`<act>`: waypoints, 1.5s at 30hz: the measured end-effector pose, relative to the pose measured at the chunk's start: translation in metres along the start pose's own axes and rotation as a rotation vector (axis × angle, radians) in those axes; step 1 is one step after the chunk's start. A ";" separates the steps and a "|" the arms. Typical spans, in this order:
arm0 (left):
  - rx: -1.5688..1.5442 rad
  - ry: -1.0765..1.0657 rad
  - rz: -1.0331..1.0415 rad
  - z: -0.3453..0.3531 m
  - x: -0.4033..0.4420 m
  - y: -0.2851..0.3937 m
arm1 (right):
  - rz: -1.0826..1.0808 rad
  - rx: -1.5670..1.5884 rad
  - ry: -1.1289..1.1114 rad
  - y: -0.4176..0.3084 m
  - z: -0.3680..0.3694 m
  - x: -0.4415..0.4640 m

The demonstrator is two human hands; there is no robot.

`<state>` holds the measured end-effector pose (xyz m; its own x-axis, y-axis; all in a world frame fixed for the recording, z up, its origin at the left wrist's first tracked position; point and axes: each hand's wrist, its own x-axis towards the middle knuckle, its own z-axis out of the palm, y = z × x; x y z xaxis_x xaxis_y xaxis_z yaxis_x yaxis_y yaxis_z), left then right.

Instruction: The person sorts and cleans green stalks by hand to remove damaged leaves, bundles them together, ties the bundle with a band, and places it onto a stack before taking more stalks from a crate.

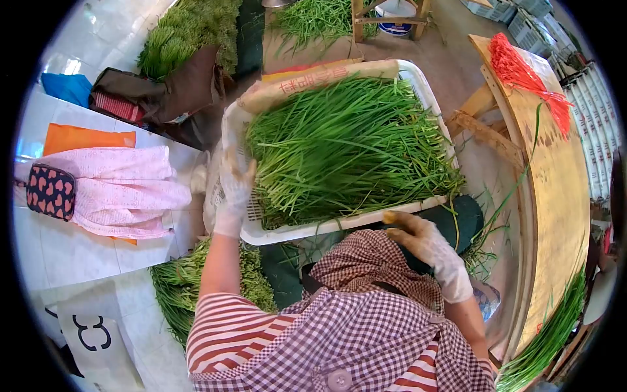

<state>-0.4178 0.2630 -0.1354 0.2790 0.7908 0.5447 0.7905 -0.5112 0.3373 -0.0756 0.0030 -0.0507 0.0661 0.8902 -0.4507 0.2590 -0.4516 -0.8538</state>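
A white plastic basket point(349, 220) in front of me holds a thick heap of long green chives point(346, 150), cut ends mostly towards the left. My left hand point(236, 179), in a whitish glove, is at the basket's left side, fingers apart and slightly blurred; nothing shows in it. By the near right corner, my right hand point(424, 243) wears a glove stained yellow-brown at the fingers. Its fingers stretch out loosely, apart from the chives, and hold nothing. Printed brown sacking point(320, 81) lines the basket's far side.
A wooden table point(555, 215) on the right carries red ties point(519, 72) and a bundle of chives point(548, 333). More bundled greens lie at the lower left point(245, 274) and top left point(196, 32). Pink cloth point(130, 189) lies left; a wooden stool point(359, 19) stands beyond.
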 end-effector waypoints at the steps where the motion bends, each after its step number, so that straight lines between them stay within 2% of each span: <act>1: 0.018 -0.083 0.049 0.000 0.018 0.003 | 0.002 -0.029 -0.054 0.001 0.008 0.012; 3: 0.056 -0.250 0.149 0.000 0.055 0.010 | 0.002 -0.084 -0.162 0.000 0.026 0.033; 7: 0.233 -0.398 0.360 0.071 0.052 -0.043 | -0.003 -0.052 -0.245 -0.011 0.047 0.053; 10: 0.303 -0.979 0.127 0.083 0.059 -0.057 | -0.008 -0.021 -0.215 -0.017 0.048 0.053; 14: 0.163 -0.994 -0.075 0.055 0.070 -0.045 | 0.067 0.031 -0.117 -0.014 0.035 0.042; 15: 0.098 -1.043 -0.255 0.047 0.073 -0.037 | 0.088 0.021 -0.123 -0.012 0.034 0.044; 17: -0.103 -1.118 -0.479 0.040 0.064 -0.026 | 0.049 0.030 -0.119 -0.008 0.037 0.047; 19: -0.169 -0.992 -0.157 0.077 0.022 -0.080 | 0.045 0.024 -0.141 -0.016 0.040 0.051; 22: -0.120 -1.286 -0.326 0.044 0.043 -0.022 | 0.066 -0.017 -0.215 -0.032 0.046 0.052; 23: -0.120 -1.308 -0.466 0.050 0.039 -0.024 | 0.042 -0.041 -0.236 -0.027 0.048 0.054; 26: 0.171 -0.783 0.001 0.040 0.020 -0.005 | 0.044 -0.070 -0.312 -0.036 0.050 0.060; 27: 0.060 -0.695 -0.051 0.034 0.016 0.004 | 0.056 -0.072 -0.337 -0.041 0.051 0.063; 30: 0.062 -0.680 -0.158 0.013 0.016 0.056 | 0.140 0.293 -0.358 -0.026 0.080 0.082; 33: 0.202 -0.526 0.024 0.016 -0.012 0.111 | 0.493 0.644 -0.236 -0.056 0.097 0.109; 34: 0.200 -0.595 0.091 0.008 -0.018 0.135 | 0.534 0.849 -0.231 -0.053 0.098 0.117; 35: 0.281 -0.825 0.086 0.001 -0.025 0.162 | 0.571 1.055 -0.222 -0.043 0.101 0.128; 36: 0.232 -0.843 0.121 -0.003 -0.037 0.175 | 0.603 1.260 -0.210 -0.029 0.106 0.138; 37: -0.029 -0.812 0.099 -0.018 -0.035 0.179 | 0.546 1.238 -0.044 -0.010 0.114 0.146; 38: -0.288 -0.774 0.078 -0.032 -0.030 0.178 | 0.533 1.239 -0.048 0.003 0.114 0.148; 40: -0.595 -0.735 -0.110 -0.034 -0.033 0.157 | 0.507 1.243 -0.058 0.024 0.104 0.145; 41: -0.483 -0.811 -0.224 -0.036 -0.028 0.145 | 0.489 1.235 -0.158 0.032 0.100 0.144; 42: -0.514 -0.742 -0.241 -0.028 -0.030 0.126 | 0.437 1.238 -0.157 0.029 0.099 0.140; 45: -0.521 -0.828 -0.306 -0.022 -0.023 0.112 | 0.281 1.244 -0.197 0.011 0.094 0.133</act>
<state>-0.3482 0.1800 -0.0934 0.5501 0.7953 -0.2547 0.6109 -0.1752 0.7721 -0.1542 0.1108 -0.1440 -0.1988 0.7801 -0.5933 -0.8145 -0.4682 -0.3427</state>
